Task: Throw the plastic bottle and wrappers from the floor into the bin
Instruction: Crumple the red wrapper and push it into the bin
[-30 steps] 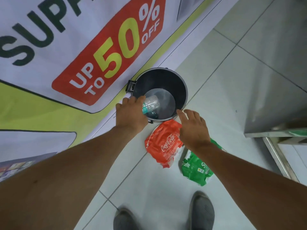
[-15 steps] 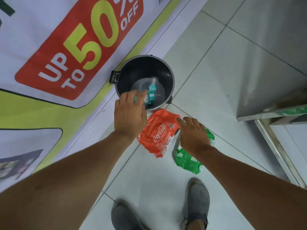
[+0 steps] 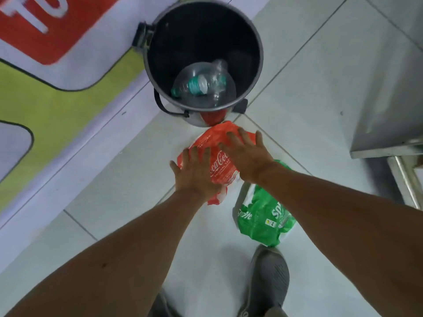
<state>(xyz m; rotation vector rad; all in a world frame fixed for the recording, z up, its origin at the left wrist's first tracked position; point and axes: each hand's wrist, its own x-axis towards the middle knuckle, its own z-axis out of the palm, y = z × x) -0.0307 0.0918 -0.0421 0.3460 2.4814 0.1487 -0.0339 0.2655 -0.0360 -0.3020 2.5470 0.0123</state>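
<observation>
A clear plastic bottle [image 3: 201,84] with a teal label lies at the bottom of the round metal bin [image 3: 261,51]. Just in front of the bin, a red Coca-Cola wrapper [image 3: 217,163] lies on the floor tiles. My left hand [image 3: 194,175] hovers over its near left part with fingers spread. My right hand [image 3: 247,154] is spread over its right side. Neither hand grips it. A green Sprite wrapper [image 3: 263,216] lies on the floor closer to me, partly under my right forearm.
A large printed banner [image 3: 57,76] covers the wall or floor on the left. A steel cabinet base [image 3: 389,124] stands at the right. My grey shoes [image 3: 267,275] are on the tiles below the wrappers.
The bottle left my left hand and now lies inside the bin. Both hands dropped from the bin's rim down over the red wrapper. The view tilted down and closer.
</observation>
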